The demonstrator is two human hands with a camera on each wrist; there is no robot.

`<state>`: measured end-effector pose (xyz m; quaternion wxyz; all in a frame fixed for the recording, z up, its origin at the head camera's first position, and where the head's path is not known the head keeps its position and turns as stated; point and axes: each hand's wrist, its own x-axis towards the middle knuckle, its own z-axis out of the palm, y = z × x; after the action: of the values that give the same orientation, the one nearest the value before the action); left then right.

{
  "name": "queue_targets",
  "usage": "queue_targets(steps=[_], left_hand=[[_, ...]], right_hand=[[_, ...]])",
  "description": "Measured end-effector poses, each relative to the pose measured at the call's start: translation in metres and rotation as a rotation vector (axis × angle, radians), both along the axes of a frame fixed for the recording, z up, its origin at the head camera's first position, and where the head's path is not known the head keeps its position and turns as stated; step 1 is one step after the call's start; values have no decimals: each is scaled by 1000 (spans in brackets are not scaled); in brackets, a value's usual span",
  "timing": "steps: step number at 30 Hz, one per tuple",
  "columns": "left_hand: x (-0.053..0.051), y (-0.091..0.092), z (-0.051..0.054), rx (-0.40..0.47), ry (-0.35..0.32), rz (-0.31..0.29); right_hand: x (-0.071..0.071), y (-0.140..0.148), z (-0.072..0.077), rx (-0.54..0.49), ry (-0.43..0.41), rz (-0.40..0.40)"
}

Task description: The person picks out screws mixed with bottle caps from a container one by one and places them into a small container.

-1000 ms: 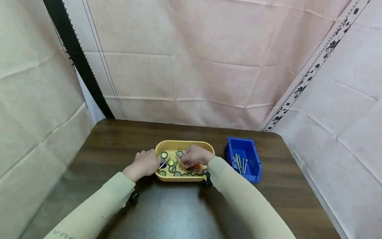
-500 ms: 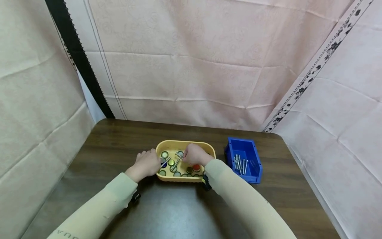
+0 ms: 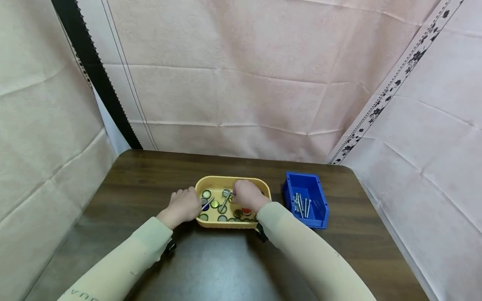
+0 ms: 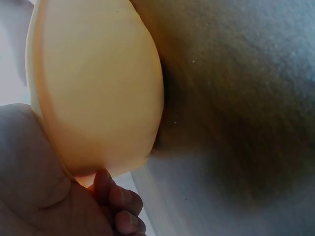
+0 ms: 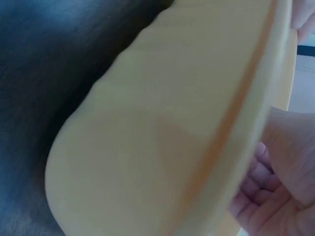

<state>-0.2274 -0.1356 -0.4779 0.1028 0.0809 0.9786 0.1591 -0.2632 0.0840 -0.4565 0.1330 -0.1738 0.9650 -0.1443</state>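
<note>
A yellow tray [image 3: 214, 224] with rounded corners holds several bottle caps [image 3: 214, 204] and silver bolts. My left hand [image 3: 184, 207] grips the tray's left end; in the left wrist view its fingers [image 4: 123, 199] curl below the tray's wall. One bolt [image 3: 208, 203] lies slanted close to that hand. My right hand [image 3: 248, 195] is inside the tray, fingertips hidden in the head view. It appears to pinch the upper end of another bolt [image 3: 224, 202], which leans over the caps. Curled fingers [image 5: 258, 182] show past the tray's rim in the right wrist view.
A blue bin [image 3: 320, 209] with several bolts [image 3: 301, 205] stands to the right of the tray. Both are on a dark wooden table [image 3: 158, 167]. Pale cloth [image 3: 241, 104] hangs behind the table and at its sides.
The right hand has shifted slightly inside the tray, and the bolt at its fingers has moved a little up and right. A red cap is now partly covered. The left hand stays on the tray.
</note>
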Motion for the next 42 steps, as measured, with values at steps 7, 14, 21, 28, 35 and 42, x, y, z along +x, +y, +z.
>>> queue_targets(steps=[7, 14, 21, 28, 35, 42], left_hand=[[-2, 0, 0, 3, -1, 5], [-3, 0, -2, 1, 3, 0], [-5, 1, -4, 0, 0, 5], [-7, 0, -7, -5, 13, 7], [-7, 1, -8, 4, 14, -4], [-6, 0, -6, 0, -1, 5]], right_hand=[[0, 11, 11, -145, -303, 22], [-2, 24, 19, -205, -431, 6], [-3, 33, 22, -206, -452, -25], [-2, 23, 20, -29, -256, 102], [-1, 19, 26, 257, -130, 148], [-4, 33, 29, 33, -241, 118]])
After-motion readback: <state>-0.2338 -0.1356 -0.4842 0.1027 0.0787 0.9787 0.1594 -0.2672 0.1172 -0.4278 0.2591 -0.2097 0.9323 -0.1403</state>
